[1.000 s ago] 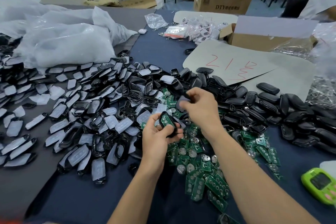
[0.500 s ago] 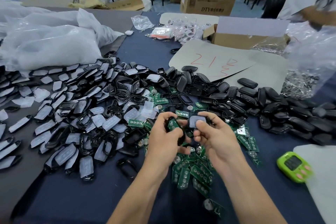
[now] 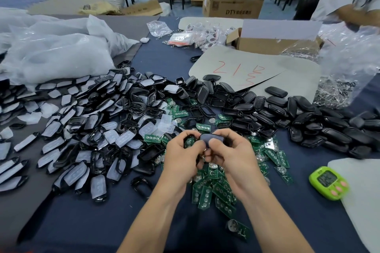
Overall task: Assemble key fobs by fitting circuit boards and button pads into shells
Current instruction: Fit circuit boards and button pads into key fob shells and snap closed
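Note:
Both hands meet over the pile of green circuit boards [image 3: 218, 189]. My left hand [image 3: 183, 160] grips a black shell half with a green board [image 3: 190, 141] seated in it. My right hand [image 3: 230, 156] pinches a dark shell cover [image 3: 209, 137] and lays it against that half; the fingers hide the joint. White button pads in black frames [image 3: 82, 141] spread across the left. Closed black shells [image 3: 308, 121] are heaped on the right.
White plastic bags [image 3: 51, 55] lie at the back left. A grey sheet with red marks [image 3: 246, 68] and an open cardboard box [image 3: 273, 41] sit beyond the shells. A green timer [image 3: 329, 183] lies at the right. Another person's arm [image 3: 353, 14] reaches over clear bags at top right.
My right hand picked a dark cover from the pile, brought it back, and both hands have closed together with the cover now over the board-filled shell. The view has shifted down and left.

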